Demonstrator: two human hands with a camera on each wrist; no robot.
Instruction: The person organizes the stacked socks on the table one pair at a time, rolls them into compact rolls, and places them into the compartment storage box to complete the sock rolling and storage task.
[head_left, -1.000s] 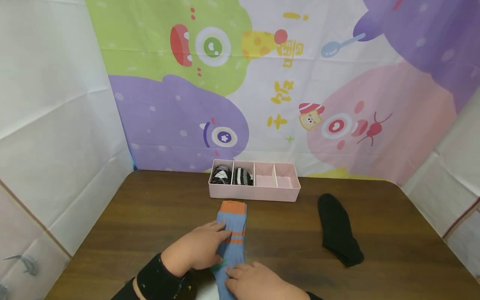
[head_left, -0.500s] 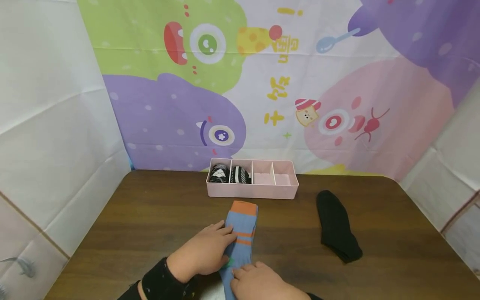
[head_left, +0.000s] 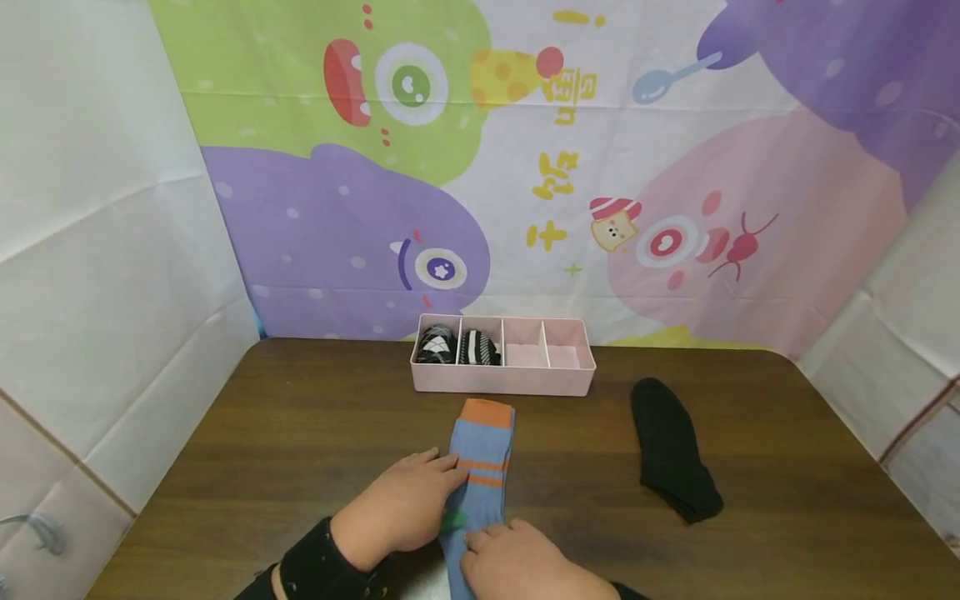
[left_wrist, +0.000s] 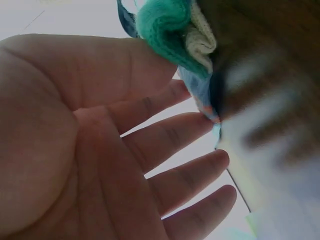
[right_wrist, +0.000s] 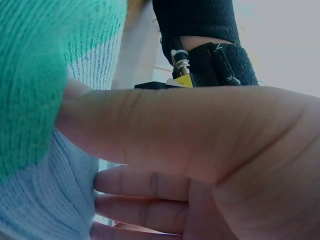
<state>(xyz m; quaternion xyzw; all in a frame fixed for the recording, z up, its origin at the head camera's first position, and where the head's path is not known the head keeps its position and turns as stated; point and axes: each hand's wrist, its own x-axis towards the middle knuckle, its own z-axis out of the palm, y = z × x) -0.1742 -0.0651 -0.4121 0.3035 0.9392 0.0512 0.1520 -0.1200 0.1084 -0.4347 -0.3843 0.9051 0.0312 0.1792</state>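
Blue sock (head_left: pixel 480 442) lies unrolled on the table (head_left: pixel 300 417), touched by a spread left hand (head_left: pixel 401 507) and straight-fingered right hand (head_left: pixel 525 567), with two bundles (head_left: pixel 437 344) already in the pink box (head_left: pixel 502 382) and a black sock (head_left: pixel 675 450) still outside.

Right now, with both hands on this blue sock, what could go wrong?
The blue, orange-cuffed sock might bunch up, since the left hand and right hand touch it at different spots. Its cuff lies close to the pink four-compartment box, so pushing forward could nudge that.
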